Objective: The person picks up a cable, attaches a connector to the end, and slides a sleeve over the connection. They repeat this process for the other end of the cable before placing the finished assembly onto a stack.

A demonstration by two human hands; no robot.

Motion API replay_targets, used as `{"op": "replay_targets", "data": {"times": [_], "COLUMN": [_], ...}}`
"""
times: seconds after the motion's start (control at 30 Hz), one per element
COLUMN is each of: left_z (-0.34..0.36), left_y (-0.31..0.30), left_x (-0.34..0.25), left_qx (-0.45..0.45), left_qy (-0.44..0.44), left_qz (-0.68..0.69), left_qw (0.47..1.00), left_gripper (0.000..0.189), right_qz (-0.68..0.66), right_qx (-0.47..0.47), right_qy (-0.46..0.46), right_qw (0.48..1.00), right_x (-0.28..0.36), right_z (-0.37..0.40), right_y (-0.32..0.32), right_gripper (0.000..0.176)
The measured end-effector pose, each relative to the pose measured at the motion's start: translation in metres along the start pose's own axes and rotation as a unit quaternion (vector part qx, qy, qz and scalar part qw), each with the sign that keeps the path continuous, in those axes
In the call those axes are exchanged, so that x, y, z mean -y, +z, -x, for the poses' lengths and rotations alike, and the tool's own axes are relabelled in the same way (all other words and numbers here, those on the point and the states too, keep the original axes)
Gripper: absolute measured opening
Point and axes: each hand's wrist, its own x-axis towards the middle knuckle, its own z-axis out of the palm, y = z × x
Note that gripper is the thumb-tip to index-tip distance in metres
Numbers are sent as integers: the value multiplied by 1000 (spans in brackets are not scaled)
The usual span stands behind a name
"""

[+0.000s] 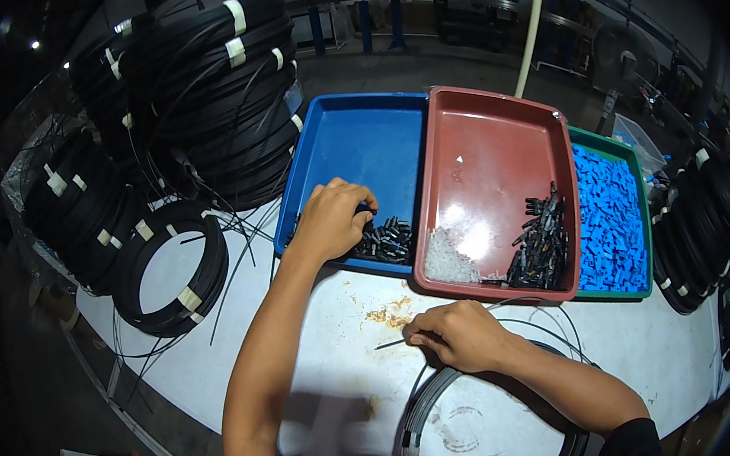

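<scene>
My left hand [336,220] is over the lower left of the blue tray [370,136], its fingers curled at a pile of small black parts [388,241]; whatever is between the fingertips is hidden. Lower down, my right hand [461,335] pinches a thin black cable [390,345] near its end, which sticks out to the left of the fingers. Below my right hand, a coil of black cable [417,423] lies on the white table [329,309].
The red tray [488,143] holds clear pieces [447,258] and black parts [540,243]. Beside it, a green tray [647,229] holds blue pieces [609,220]. Tall stacks of black coils [215,102] stand at the left, with more coils [708,224] at the right.
</scene>
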Motion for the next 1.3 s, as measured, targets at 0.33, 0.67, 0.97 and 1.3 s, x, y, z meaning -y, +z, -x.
{"op": "replay_targets", "data": {"times": [0.33, 0.67, 0.97, 1.3], "left_z": [20, 27, 49, 58], "left_y": [-18, 62, 104, 97], "left_x": [-105, -195, -220, -220], "left_qx": [-74, -92, -30, -82], "left_qy": [-9, 27, -36, 10], "left_qz": [284, 577, 599, 491], "left_qw": [956, 811, 800, 867], "left_gripper": [19, 17, 20, 26], "right_qz": [82, -128, -172, -118], "right_qx": [-100, -368, -418, -414], "right_qy": [17, 228, 203, 164], "right_qw": [991, 892, 869, 888], "right_x": [-11, -42, -44, -36], "right_z": [52, 145, 159, 165], "right_y": [-26, -74, -53, -54], "right_gripper": [13, 9, 12, 10]}}
